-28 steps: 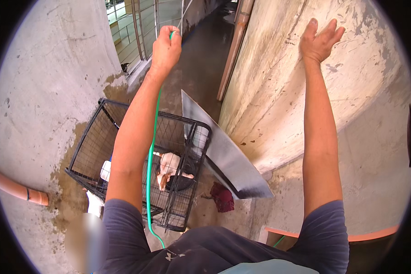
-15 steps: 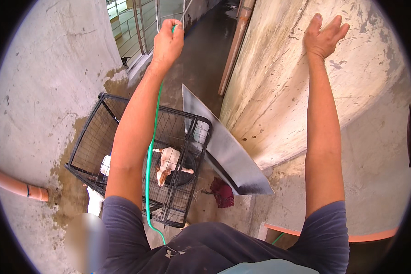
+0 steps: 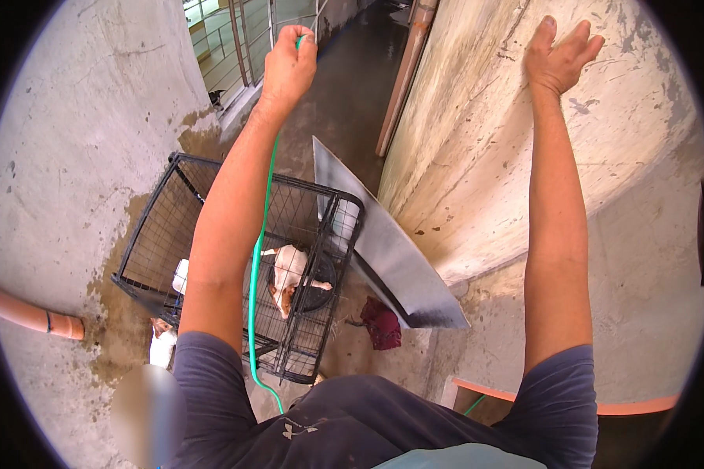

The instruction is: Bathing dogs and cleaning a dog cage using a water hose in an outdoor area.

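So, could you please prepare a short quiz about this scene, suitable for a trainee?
1. Which hand grips the green hose?
2. True or false: the maroon bundle lies inside the black wire cage.
3. Choose one: the right hand is (a) closed around a tool; (b) open, grasping nothing; (c) out of view.

Key:
1. The left hand.
2. False: it lies outside.
3. b

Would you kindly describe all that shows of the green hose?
The hose is slim and bright green, apparently flexible plastic. The left hand grips its upper part. Lower down it runs beside the forearm, in front of the black wire cage, then curves out of sight at the dark shirt. Neither end is clear.
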